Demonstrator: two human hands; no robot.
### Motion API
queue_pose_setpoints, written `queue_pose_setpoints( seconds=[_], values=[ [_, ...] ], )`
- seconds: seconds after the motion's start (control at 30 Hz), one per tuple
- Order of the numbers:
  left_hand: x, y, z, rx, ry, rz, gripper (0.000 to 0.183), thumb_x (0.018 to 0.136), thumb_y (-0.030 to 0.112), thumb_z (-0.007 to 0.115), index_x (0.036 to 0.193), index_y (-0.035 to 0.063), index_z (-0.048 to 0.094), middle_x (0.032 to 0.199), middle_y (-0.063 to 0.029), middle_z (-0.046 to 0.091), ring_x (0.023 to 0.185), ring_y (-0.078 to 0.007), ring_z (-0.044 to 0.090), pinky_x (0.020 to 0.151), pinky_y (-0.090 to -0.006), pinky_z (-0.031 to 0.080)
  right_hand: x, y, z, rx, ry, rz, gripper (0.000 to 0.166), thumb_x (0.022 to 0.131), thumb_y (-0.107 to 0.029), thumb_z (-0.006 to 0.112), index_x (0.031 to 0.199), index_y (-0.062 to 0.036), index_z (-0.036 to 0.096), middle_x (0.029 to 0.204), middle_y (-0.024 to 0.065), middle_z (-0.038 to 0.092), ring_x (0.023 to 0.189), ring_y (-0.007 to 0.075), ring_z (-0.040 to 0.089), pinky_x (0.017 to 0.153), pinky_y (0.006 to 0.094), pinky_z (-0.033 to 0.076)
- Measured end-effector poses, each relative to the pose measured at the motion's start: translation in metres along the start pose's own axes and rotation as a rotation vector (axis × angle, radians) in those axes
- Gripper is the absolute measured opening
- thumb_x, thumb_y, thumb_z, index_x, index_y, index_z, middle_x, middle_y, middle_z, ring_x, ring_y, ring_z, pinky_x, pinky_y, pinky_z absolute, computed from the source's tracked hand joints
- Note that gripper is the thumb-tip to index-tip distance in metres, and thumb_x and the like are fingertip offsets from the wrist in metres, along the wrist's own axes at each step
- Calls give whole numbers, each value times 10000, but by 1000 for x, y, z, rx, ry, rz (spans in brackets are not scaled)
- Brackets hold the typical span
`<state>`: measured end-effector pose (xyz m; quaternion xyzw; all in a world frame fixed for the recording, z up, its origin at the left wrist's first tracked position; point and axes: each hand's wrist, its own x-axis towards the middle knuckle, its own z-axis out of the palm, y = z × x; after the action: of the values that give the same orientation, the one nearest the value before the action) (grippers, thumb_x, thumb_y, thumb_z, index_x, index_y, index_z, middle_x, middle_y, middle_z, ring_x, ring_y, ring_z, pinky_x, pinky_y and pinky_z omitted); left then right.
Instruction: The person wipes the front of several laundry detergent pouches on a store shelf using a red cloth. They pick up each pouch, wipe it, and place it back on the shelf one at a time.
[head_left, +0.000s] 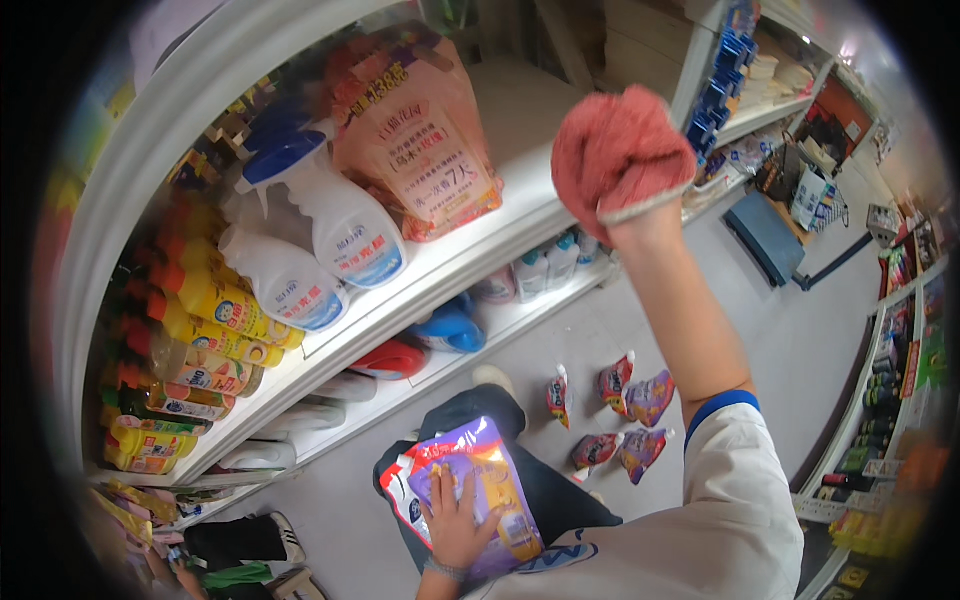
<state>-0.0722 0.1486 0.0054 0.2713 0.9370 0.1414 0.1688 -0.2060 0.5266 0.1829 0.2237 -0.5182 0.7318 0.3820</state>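
Observation:
My right hand (626, 169), wrapped in or holding a red cloth (637, 146), is raised beside the bare right part of the white shelf (525, 180); its fingers are hidden by the cloth. My left hand (456, 521) lies spread over a purple and yellow refill pouch (502, 480) on my lap, pressing it against my body. A red and white pouch (403, 487) shows under its left side. On the shelf stand a large pink detergent pouch (427, 142), white spray bottles with a blue trigger head (356, 225), and yellow bottles (225, 307).
Several red and purple pouches (615, 382) stand on the grey floor to the right. A lower shelf holds a blue bottle (454, 330) and a red one (394, 360). A platform scale (765, 236) stands farther right. Another person's shoe (289, 536) shows at lower left.

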Motion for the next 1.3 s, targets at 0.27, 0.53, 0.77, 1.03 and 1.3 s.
queue_pose_setpoints(
  seconds=[0.27,0.53,0.77,1.03,1.3],
  values=[
    [14,5,-6,-39,-49,-46,678,742,507,594,1247,73,466,1387,-263,235,1296,-430,192,935,-646,191,32,141,-147,-1732,-191,439,685,753,-570,511,1258,-118,405,1324,184,345,1247,353,285,963,533,279],
    [25,4,-3,39,-34,-81,709,671,562,656,1237,162,506,1372,-251,285,1269,-432,263,903,-652,248,82,189,-139,-1908,-584,888,621,821,-594,332,1297,-202,405,1285,116,467,1263,305,339,1024,587,73],
    [22,-9,20,45,68,-95,711,702,459,637,1330,226,397,1432,-180,212,1298,-370,246,951,-591,286,114,276,-202,-1856,-240,775,686,822,-614,294,1327,-157,379,1286,151,462,1210,337,411,1004,554,216],
    [18,1,20,27,16,-130,661,735,429,581,1340,254,381,1450,-167,171,1317,-352,212,953,-598,273,121,248,-230,-2020,-165,885,649,839,-578,262,1317,-159,391,1299,147,448,1225,330,390,1007,493,257],
    [15,4,-4,-7,41,-79,649,715,518,637,1226,136,513,1389,-225,265,1279,-408,255,901,-643,259,69,193,-194,-2239,-85,418,507,817,-346,478,1265,-110,447,1277,162,457,1238,303,375,955,545,286]
  ],
)
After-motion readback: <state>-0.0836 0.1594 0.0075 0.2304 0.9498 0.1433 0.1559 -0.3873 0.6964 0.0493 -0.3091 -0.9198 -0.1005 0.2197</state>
